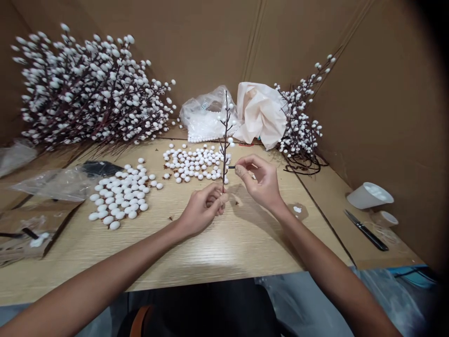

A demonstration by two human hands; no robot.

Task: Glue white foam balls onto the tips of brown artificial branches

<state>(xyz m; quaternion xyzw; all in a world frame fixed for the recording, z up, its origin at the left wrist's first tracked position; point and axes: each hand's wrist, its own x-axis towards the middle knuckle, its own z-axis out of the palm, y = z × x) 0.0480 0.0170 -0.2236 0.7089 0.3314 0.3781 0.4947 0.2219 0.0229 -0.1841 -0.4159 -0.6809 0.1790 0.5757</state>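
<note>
My left hand (201,209) is closed around the lower end of a dark brown artificial twig (224,157), which stands upright with short side stubs. A few white berries sit on its upper part. My right hand (262,182) is to the right of the stem, thumb and forefinger pinched on a short black stick (231,167). The stick's tip points left at the stem; whether it touches cannot be made out. Behind the twig lies a spread of white berries (192,161) with brown bases. A second group of larger white berries (122,194) lies left of my left hand.
Bundles of berry branches stand at back left (94,93) and back right (303,117). Between them are a clear bag of white berries (206,124) and a crumpled white bag (263,112). A knife (368,231) and a white cup (368,195) are at right. Cardboard walls (210,42) enclose the table.
</note>
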